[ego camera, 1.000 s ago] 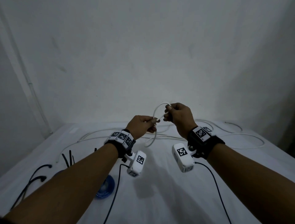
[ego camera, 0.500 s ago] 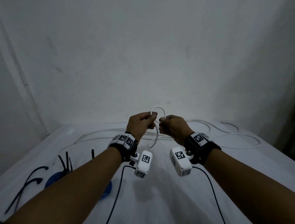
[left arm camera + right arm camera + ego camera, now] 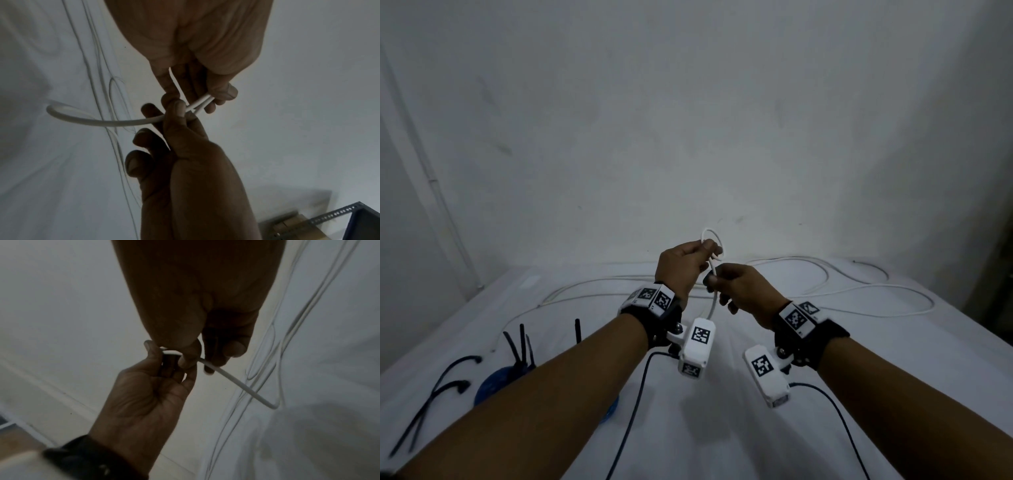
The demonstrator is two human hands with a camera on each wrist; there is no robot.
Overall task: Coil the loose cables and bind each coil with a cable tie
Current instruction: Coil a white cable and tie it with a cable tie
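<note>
both hands' fingers (image 3: 223, 92) pinch the white cable (image 3: 714, 240) loop.

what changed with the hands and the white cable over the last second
The right hand dropped from the top of the loop to pinch the white cable lower down. The loop tightened above the left hand, which kept its pinch. The black cable ties stayed on the sheet.

Head view: I look forward and down from above at both hands (image 3: 709, 274), wall behind.
Left wrist: close-up along the palm.
Right wrist: likewise, from the opposite side.
Shared: the white cable (image 3: 107, 122) pinched between fingertips (image 3: 185, 360).
</note>
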